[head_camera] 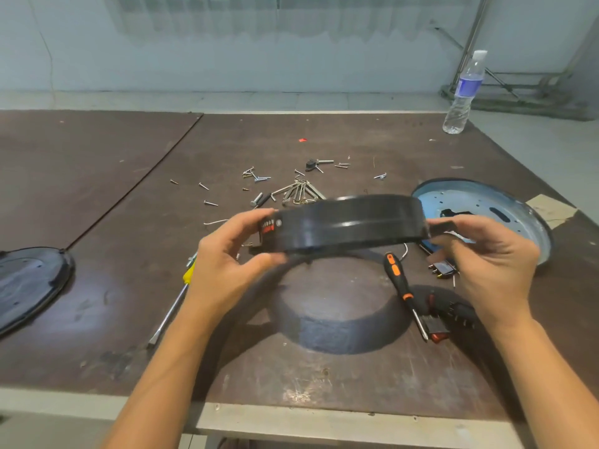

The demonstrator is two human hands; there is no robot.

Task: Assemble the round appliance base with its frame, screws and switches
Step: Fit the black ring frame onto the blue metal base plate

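I hold a round black appliance base (350, 223) level in the air above the brown table (129, 196). My left hand (230, 264) grips its left edge, beside a small red-and-white label. My right hand (489, 264) grips its right edge, fingers curled round a black tab there. A blue metal dish (505, 205) with holes lies to the right on the table. Loose screws (256, 178) and a bunch of hex keys (299, 191) lie behind the base. A red switch part (437, 328) sits under my right wrist.
An orange-and-black screwdriver (403, 290) lies below the base. A yellow-handled screwdriver (175, 303) lies by my left forearm. A dark round cover (29, 283) sits at the left edge. A water bottle (463, 95) stands at the far right corner.
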